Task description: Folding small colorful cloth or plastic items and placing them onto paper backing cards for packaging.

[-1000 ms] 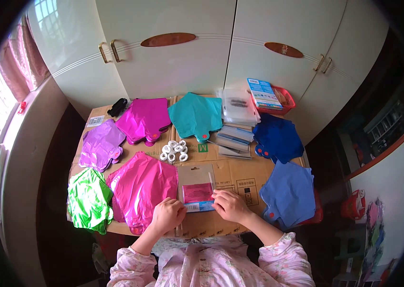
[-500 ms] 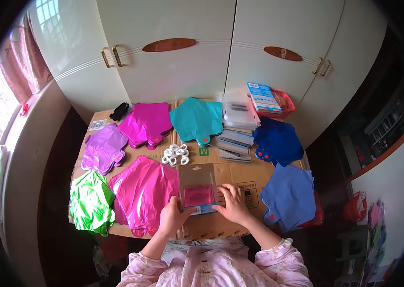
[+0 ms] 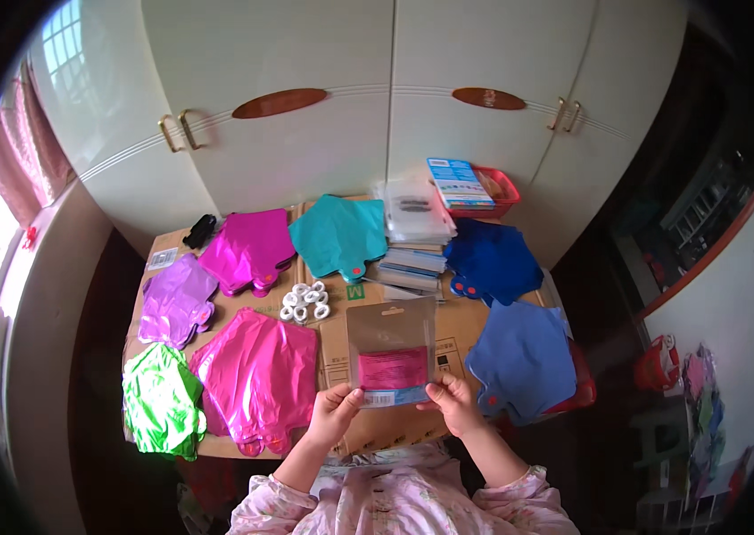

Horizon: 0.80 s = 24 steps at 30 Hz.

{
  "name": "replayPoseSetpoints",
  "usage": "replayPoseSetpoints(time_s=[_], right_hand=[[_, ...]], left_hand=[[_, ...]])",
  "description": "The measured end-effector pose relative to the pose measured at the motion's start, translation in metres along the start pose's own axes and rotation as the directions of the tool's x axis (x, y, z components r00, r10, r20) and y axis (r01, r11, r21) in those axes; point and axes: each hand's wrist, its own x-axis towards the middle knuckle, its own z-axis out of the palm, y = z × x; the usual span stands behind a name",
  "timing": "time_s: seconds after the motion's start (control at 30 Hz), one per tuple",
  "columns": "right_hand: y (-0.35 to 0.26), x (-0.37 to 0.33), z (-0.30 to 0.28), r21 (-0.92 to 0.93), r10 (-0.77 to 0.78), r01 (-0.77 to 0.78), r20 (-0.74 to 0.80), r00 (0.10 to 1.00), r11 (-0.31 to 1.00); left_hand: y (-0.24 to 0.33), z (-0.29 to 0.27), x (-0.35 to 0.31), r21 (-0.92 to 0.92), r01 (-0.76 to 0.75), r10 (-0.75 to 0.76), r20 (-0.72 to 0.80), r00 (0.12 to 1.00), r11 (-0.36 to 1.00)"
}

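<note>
A clear packet with a hanging hole at its top and a folded pink piece inside is held in front of me, above the cardboard. My left hand pinches its lower left corner, thumb on the front. At the lower right corner, my right hand grips it the same way. A blue and white strip runs along the packet's bottom edge. Left of the packet lies a stack of shiny pink foil pieces; periwinkle blue pieces lie to the right. Small white rolls sit beyond my left hand.
Cardboard covers the table. Around its edge lie green, lilac, magenta, teal and dark blue foil stacks. Flat packets are piled at the back, beside a red basket. White cupboards stand behind.
The packet has been raised and tilted up off the cardboard and moved slightly right. Both hands have moved with it to its lower corners. The whole view has shifted a little.
</note>
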Motion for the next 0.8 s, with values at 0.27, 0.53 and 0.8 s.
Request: replayPoseSetpoints(time_s=[0.27, 0.53, 0.8], right_hand=[[-0.06, -0.04, -0.138, -0.731, -0.7, 0.169, -0.52, 0.489, 0.661], [-0.027, -0.105, -0.373, -0.371, -0.343, -0.102, -0.914, 0.215, 0.923], [0.068, -0.09, -0.476, -0.14, -0.104, -0.043, -0.877, 0.47, 0.989]], left_hand=[[-0.003, 0.025, 0.005, 0.186, -0.029, 0.036, -0.033, 0.999, 0.982], [0.001, 0.011, -0.018, 0.117, -0.015, 0.042, -0.229, 0.973, 0.993], [0.0, -0.004, -0.03, 0.036, 0.005, 0.003, -0.211, 0.977, 0.999]])
